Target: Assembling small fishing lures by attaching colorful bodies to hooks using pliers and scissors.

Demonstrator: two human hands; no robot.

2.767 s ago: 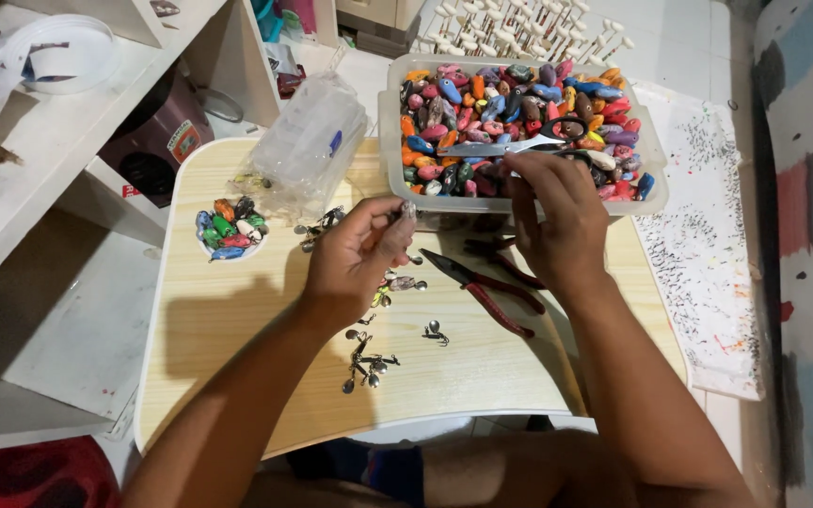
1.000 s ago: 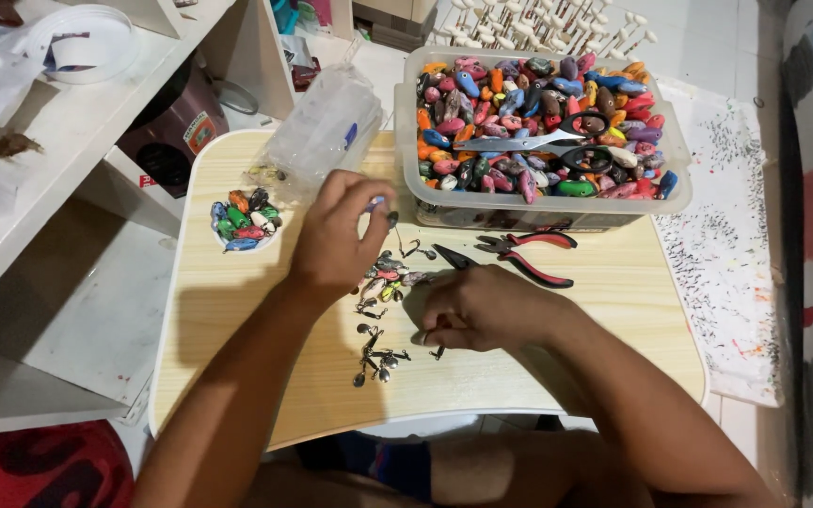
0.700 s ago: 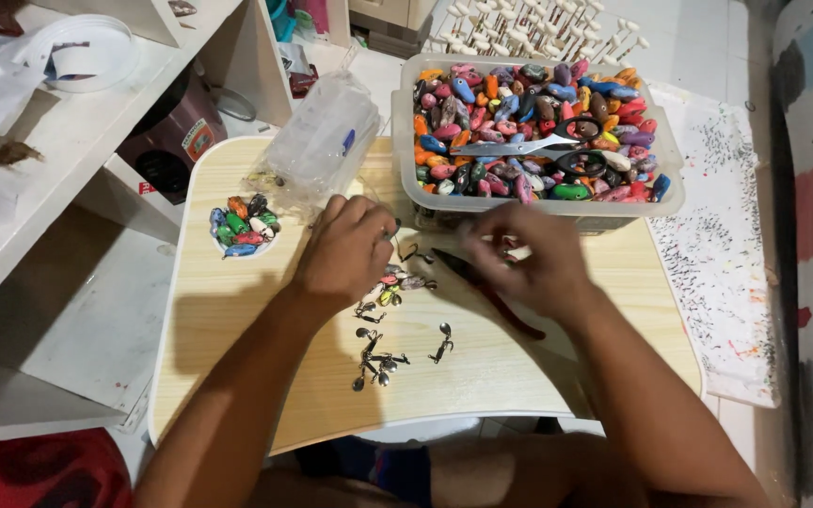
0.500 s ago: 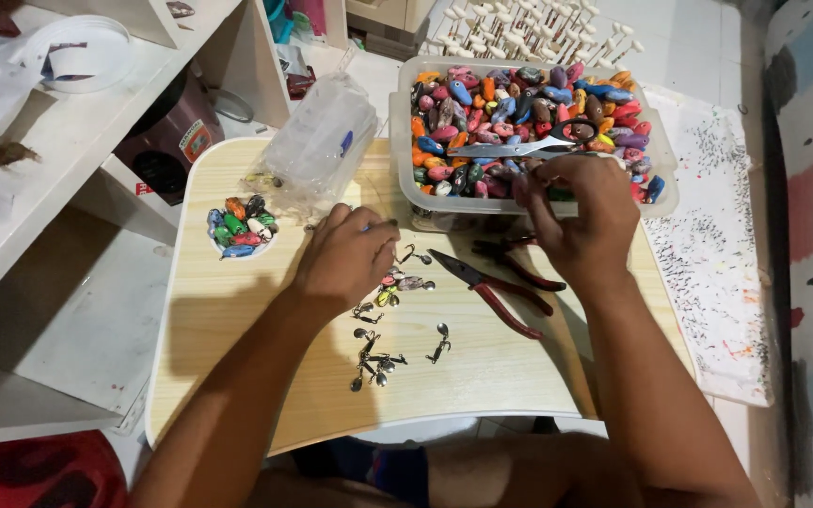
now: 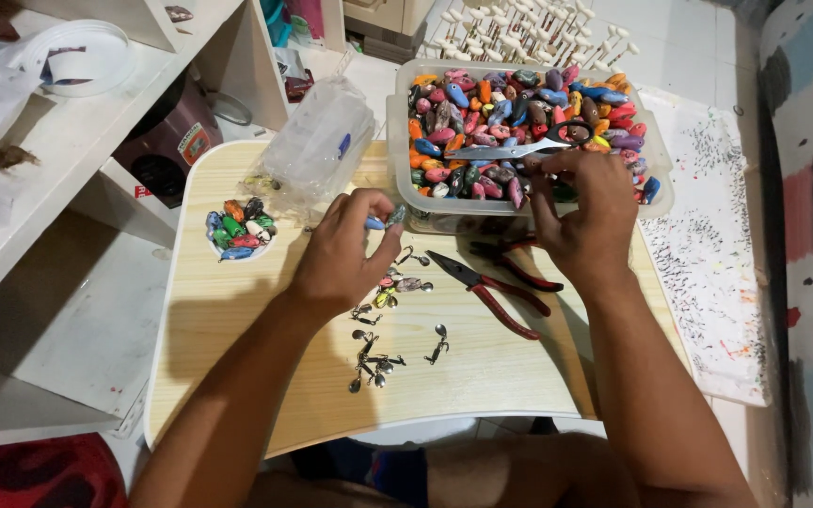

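Beads (image 5: 519, 103) under right hand (image 5: 583, 212), seemingly touching.

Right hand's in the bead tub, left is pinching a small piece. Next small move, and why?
Probably lift one bead out of the tub and bring it toward the left hand. The right hand has its fingertips down among the coloured beads, while the left holds a small piece over the board, apparently waiting.

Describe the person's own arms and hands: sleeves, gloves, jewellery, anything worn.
Both arms are bare from the bottom edge of the picture to the fingertips, with no sleeves in view. The left hand and right hand wear no gloves. No rings, watch or bracelet show on either.
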